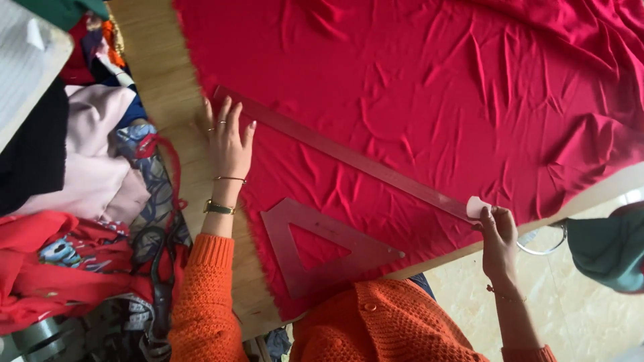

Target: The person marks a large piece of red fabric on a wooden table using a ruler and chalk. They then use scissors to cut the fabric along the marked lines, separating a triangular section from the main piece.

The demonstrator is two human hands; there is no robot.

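A sheet of red fabric [429,87] lies spread over a wooden table [157,80]. A long clear straight ruler [349,155] crosses it diagonally. My left hand [228,142] lies flat with fingers spread, pressing the ruler's far end and the cloth's frayed edge. My right hand [498,231] pinches a small pale piece of tailor's chalk [477,206] against the ruler's near end. A clear triangular set square [322,249] rests on the fabric between my arms.
A heap of mixed fabrics [87,181] is piled at the table's left side, with dark scissors [159,268] lying in it. A teal garment [607,248] hangs at the right, over a pale floor. The table's near edge [590,194] runs by my right hand.
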